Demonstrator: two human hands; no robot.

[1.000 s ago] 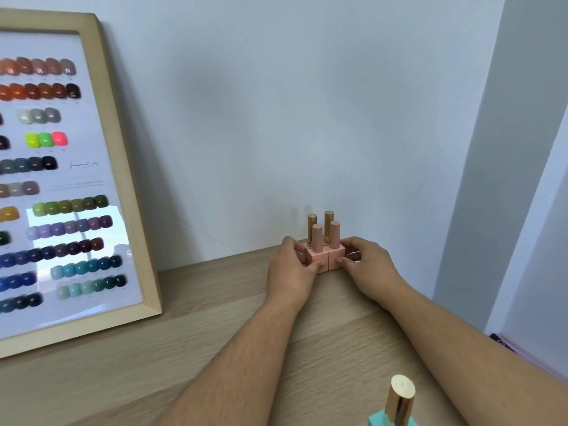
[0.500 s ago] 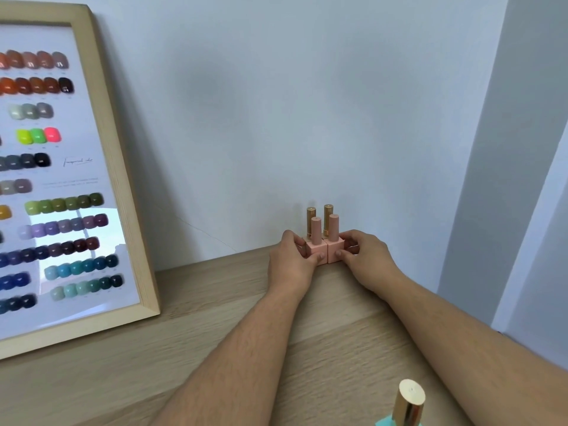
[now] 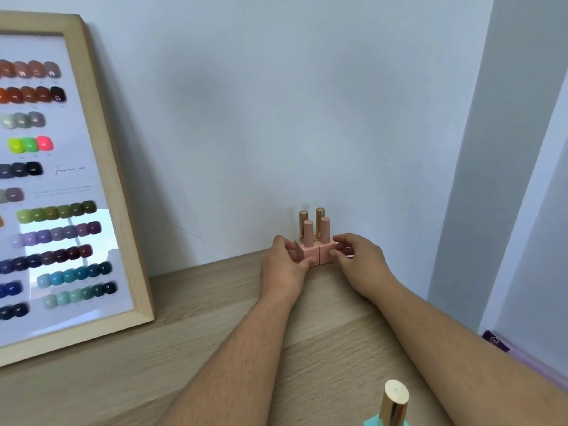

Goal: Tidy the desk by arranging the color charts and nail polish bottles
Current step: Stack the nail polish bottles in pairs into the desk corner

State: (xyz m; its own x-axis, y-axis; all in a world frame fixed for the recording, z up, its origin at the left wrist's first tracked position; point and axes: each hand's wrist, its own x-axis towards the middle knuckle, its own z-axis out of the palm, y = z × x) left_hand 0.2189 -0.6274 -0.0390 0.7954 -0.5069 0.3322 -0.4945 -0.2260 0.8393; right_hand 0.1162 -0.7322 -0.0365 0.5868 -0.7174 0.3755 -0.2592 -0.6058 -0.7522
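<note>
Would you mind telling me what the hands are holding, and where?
Left hand pinches the left front pink bottle at its square base; right hand touches the right pink bottle at its base. Neither is lifted.

Four upright nail polish bottles (image 3: 315,241), two pink-capped before two gold-capped, stand clustered between both hands' fingertips.

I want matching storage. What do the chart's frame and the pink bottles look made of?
The chart frame looks like pale unfinished wood, with faint grain. The front pink bottles look matte and opaque, plastic or coated glass; I can't tell which. No shine shows on them.
</note>
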